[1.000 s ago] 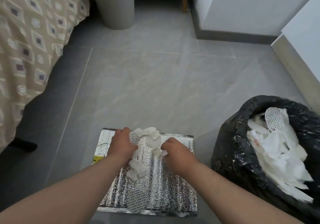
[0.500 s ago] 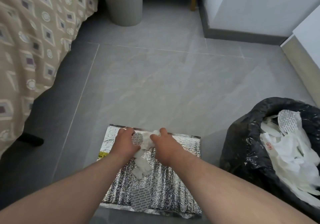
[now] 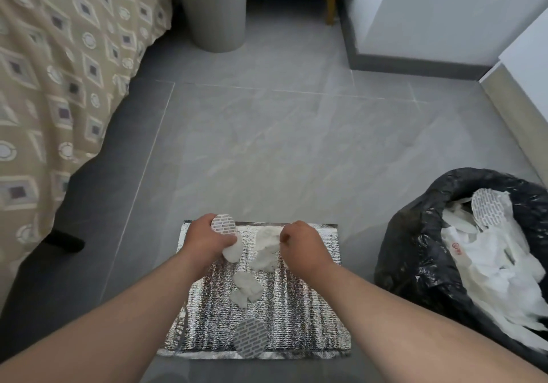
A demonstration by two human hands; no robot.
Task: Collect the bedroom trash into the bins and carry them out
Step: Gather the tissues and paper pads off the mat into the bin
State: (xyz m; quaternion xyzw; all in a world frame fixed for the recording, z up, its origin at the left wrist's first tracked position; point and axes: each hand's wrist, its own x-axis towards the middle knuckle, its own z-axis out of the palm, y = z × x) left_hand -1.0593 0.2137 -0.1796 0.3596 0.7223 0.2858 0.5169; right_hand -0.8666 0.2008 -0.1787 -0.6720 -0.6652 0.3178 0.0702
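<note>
Now crumpled tissue (image 3: 265, 252) in left hand (image 3: 204, 240), right hand (image 3: 302, 246); crinkly foil (image 3: 311, 308) beneath

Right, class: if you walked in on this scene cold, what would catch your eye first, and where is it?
Two bare hands work at the far edge of a shiny silver foil sheet on the grey floor: the left hand grips a round patterned disc, the right hand pinches crumpled white tissue. At the right, a black bin bag brims with white paper.
</note>
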